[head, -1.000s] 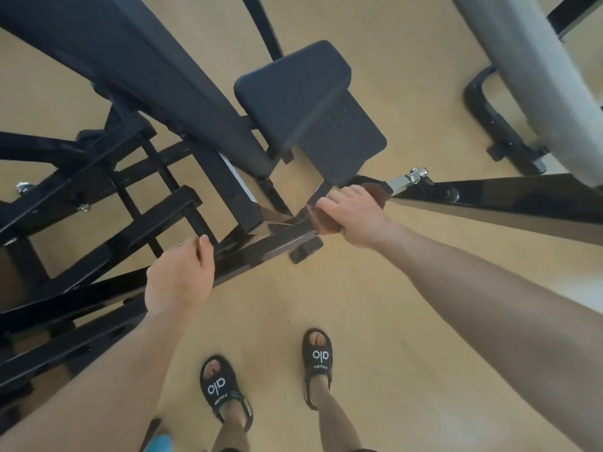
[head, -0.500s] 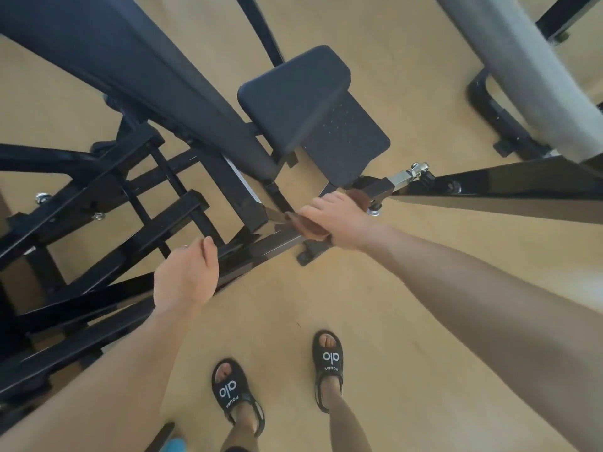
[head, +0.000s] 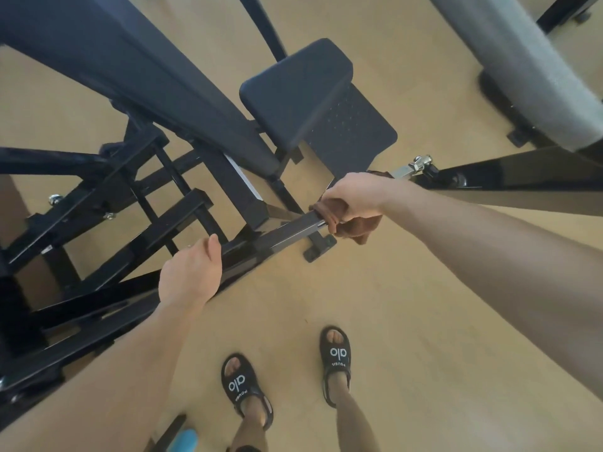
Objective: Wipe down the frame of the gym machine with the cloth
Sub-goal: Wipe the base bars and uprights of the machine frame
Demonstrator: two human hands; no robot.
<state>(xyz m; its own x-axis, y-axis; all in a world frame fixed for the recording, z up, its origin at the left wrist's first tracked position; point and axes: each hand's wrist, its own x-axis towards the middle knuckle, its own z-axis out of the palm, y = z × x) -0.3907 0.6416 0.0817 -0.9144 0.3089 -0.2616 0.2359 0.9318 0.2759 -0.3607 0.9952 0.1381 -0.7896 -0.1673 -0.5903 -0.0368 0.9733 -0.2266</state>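
Your feet in black sandals stand on the tan floor at the bottom centre; a blue object peeks in at the bottom edge, too cut off to identify; your left hand sits left of centre, fingers curled over a black bar of the frame; your right hand, just right of centre, grips the brown cloth wrapped round the end of a grey square bar; beyond it the dark seat pad lies at upper centre, a long pad at upper left, a grey roller at upper right.
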